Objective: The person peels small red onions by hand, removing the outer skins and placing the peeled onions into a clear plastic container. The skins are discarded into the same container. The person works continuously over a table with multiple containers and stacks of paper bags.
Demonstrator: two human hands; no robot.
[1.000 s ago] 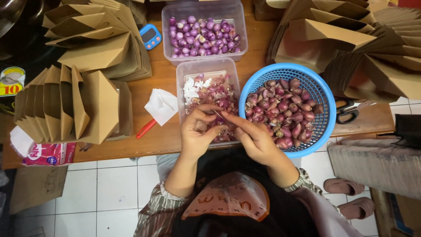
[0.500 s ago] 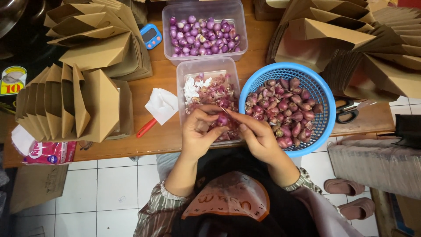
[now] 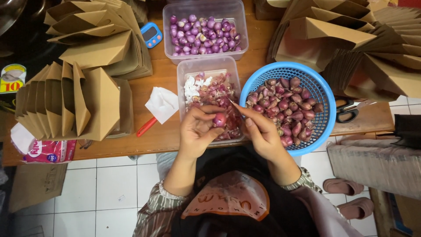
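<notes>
Left hand: my left hand [image 3: 198, 130] pinches a small purple shallot [image 3: 219, 119] between thumb and fingertips, fingers curled shut around it.
Right hand: my right hand [image 3: 262, 131] is closed on a thin knife [image 3: 237, 108], whose tip points up and left, just beside the shallot.
Shallot: held above the near edge of the clear tub of skins [image 3: 186, 90], over the wooden table [image 3: 162, 81].
Blue basket: a round blue basket [image 3: 322, 94] of unpeeled shallots sits just right of the tub, touching it.
Far tub: a second clear tub [image 3: 169, 33] with peeled purple shallots stands behind the first.
Left of the tub: a white tissue [image 3: 162, 103] lies on a red handle [image 3: 146, 127].
Surroundings: folded brown paper bags [image 3: 94, 101] stacked at both sides; black scissors [image 3: 346, 109] by the basket; a small blue timer [image 3: 151, 34] beside the far tub.
</notes>
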